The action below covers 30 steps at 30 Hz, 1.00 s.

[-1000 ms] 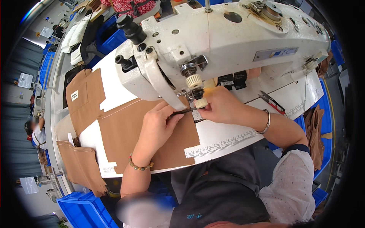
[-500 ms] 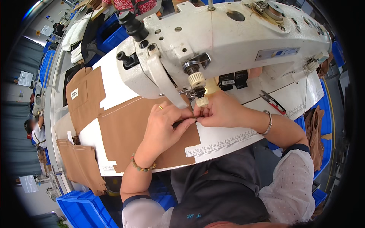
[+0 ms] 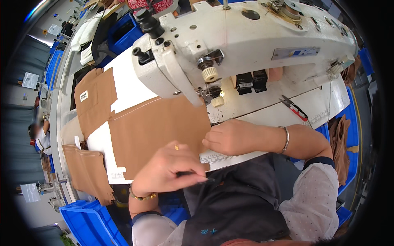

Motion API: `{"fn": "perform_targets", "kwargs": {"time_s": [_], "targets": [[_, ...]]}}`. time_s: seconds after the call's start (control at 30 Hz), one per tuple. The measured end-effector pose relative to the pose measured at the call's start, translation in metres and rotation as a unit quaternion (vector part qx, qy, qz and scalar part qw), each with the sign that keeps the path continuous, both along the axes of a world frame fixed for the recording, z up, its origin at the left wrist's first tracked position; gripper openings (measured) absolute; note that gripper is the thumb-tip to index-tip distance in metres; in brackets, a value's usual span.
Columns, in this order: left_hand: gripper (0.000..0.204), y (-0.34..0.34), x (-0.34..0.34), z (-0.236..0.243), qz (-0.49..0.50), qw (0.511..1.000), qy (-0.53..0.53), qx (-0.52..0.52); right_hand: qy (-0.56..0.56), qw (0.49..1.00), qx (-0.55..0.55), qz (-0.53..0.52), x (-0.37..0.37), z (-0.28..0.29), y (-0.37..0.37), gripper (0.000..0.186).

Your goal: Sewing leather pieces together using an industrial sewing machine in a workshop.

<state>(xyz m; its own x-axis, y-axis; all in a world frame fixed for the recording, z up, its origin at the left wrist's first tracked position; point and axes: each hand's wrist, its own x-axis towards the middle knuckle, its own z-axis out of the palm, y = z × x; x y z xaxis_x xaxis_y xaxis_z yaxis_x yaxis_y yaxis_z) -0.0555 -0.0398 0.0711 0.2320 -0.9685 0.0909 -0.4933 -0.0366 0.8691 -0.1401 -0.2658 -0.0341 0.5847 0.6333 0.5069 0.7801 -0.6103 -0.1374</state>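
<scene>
Needle area behind machine head [image 3: 246,45]
</scene>
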Motion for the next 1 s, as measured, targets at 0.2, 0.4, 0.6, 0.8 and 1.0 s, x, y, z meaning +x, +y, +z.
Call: {"fn": "perform_targets", "kwargs": {"time_s": [0.2,0.4,0.6,0.8,1.0], "targets": [[0.009,-0.013,-0.039,-0.029,-0.105,0.994,-0.033,0.020,0.113,0.988,0.108,-0.015,0.009,0.000,-0.005,0.015],[0.005,-0.021,-0.050,-0.047,-0.133,0.990,0.002,0.041,0.183,0.964,0.192,0.006,0.015,0.000,-0.004,0.008],[0.006,-0.018,-0.053,-0.048,-0.133,0.990,0.007,0.051,0.234,0.949,0.207,0.043,0.017,-0.003,-0.005,0.008],[0.008,-0.015,-0.059,-0.051,-0.138,0.990,-0.005,0.042,0.308,0.921,0.235,0.033,0.018,0.012,-0.009,0.014],[0.008,-0.023,-0.048,-0.055,-0.094,0.995,-0.015,0.020,0.315,0.889,0.332,0.002,0.020,0.018,-0.005,0.015]]}}
